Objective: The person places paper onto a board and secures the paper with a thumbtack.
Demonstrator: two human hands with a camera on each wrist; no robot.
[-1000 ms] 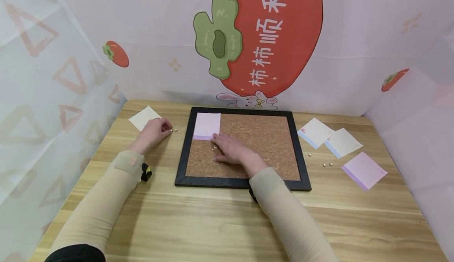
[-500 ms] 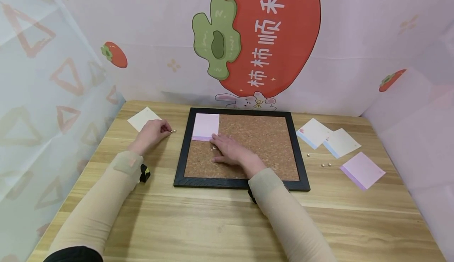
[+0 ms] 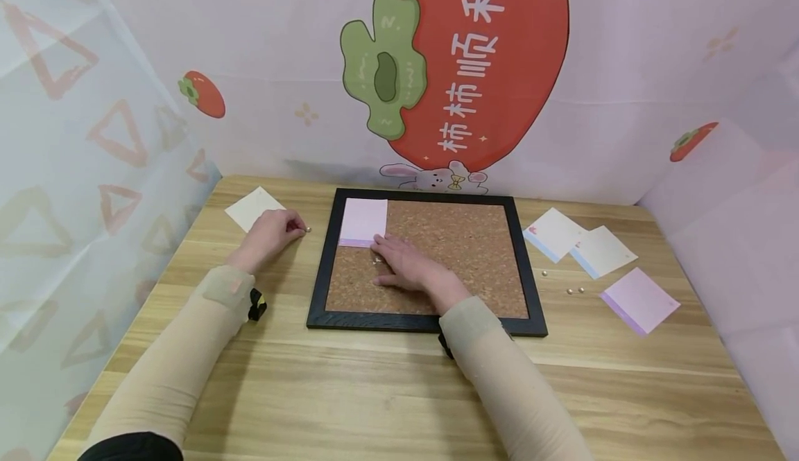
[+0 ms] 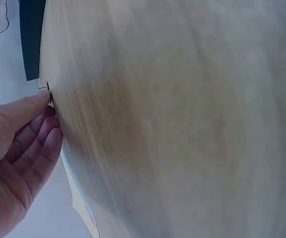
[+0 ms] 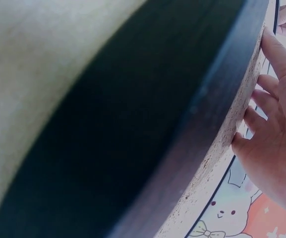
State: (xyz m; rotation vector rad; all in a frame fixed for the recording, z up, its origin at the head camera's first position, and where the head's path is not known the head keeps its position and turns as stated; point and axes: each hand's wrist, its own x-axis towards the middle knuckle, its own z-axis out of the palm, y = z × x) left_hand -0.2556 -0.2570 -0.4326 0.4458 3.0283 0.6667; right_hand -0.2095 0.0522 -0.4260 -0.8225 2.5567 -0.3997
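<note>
My left hand point(image 3: 267, 238) is at the table's left side, thumb and fingers curled together at a small round-headed thumbtack, which they mostly cover. A second thumbtack point(image 3: 308, 229) lies right at the fingertips. In the left wrist view, thin dark points point(image 4: 43, 88) stick out past the thumb tip. My right hand point(image 3: 408, 265) rests on the cork board point(image 3: 458, 239), fingers spread and fairly straight. Its fingertips reach the lower right corner of a pink note point(image 3: 364, 221) at the board's upper left. A small shiny thing point(image 3: 377, 261) shows beside this hand on the cork.
A pale note point(image 3: 254, 207) lies behind my left hand. Right of the black frame point(image 3: 530, 274) are two white notes with blue edges point(image 3: 554, 233), a pink note point(image 3: 640, 300) and several thumbtacks point(image 3: 545, 274). A printed cloth backdrop point(image 3: 281, 128) stands behind the table.
My left fingertips have edged slightly right, and of the two thumbtacks beside them only one still shows. The right hand and the pink note have kept their place.
</note>
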